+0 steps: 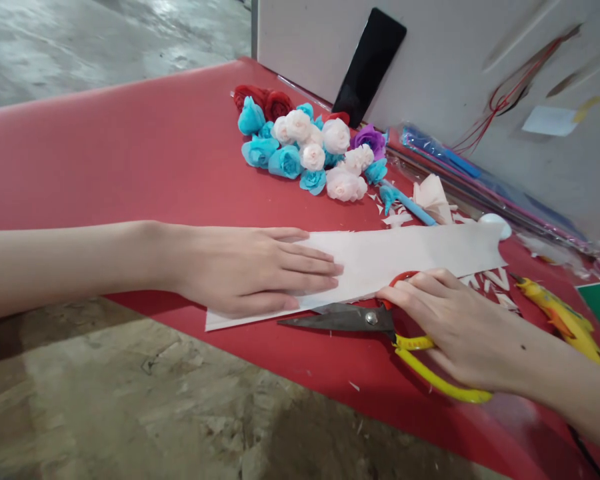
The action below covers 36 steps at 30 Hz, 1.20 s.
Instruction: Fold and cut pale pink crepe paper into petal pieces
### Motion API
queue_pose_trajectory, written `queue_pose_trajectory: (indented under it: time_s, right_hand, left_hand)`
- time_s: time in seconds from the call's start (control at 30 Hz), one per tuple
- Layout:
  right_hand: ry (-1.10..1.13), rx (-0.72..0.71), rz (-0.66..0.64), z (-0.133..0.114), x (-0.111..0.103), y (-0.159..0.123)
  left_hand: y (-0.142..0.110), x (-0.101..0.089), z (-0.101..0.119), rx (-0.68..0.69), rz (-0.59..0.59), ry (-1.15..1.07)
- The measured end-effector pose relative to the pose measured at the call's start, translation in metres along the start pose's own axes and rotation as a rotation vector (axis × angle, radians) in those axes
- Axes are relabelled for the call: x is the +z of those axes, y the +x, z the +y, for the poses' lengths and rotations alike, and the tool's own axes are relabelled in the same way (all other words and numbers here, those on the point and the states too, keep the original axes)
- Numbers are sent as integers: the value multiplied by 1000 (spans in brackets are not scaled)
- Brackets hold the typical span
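Observation:
My left hand [255, 267] lies flat, fingers stretched out, on a long pale strip of paper [410, 250], pressing its near end to the red table. My right hand [445, 320] is closed round the handles of a pair of scissors [375, 319], with red and yellow grips showing. The dark blades point left along the strip's lower edge, and part of one blade appears to lie under the paper. Part of the handles is hidden behind my right fingers. Small pale paper scraps [500, 287] lie beyond my right hand.
White paper flowers [313, 157], blue ones [285, 162], red ones [279, 105] and a purple one [370, 139] cluster at the back. A black phone [370, 63] leans on the pale wall. A yellow glue gun [565, 320] lies right. Plastic-wrapped sticks [480, 180] line the wall.

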State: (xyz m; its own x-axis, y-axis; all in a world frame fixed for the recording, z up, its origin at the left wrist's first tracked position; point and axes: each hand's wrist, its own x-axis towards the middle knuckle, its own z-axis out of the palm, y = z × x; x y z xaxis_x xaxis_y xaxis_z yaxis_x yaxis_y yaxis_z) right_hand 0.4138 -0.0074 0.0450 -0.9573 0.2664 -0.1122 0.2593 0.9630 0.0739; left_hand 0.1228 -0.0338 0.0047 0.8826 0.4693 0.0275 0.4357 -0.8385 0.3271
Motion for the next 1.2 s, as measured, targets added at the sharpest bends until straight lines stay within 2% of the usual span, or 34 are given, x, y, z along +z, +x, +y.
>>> queue_pose_trajectory:
  time_s: [0.2,0.57,0.77,0.9,1.0,1.2]
  right_hand:
    - [10,-22,-16,4,3,1]
    - [11,-30,24,4,2,6]
    - [104,-47,4,11,-1,2]
    - [149,-12,-58,12,-1,-6]
    - [171,32,-55,12,1,-10]
    - [51,42,5,12,2,-7]
  left_hand:
    - [0,0,0,28,27,-2]
    - [0,-2,1,28,8,43]
    - [0,-1,1,11,2,46]
    - [0,0,0,23,8,48]
    - [0,1,0,28,14,40]
    - [-1,0,0,36,18,41]
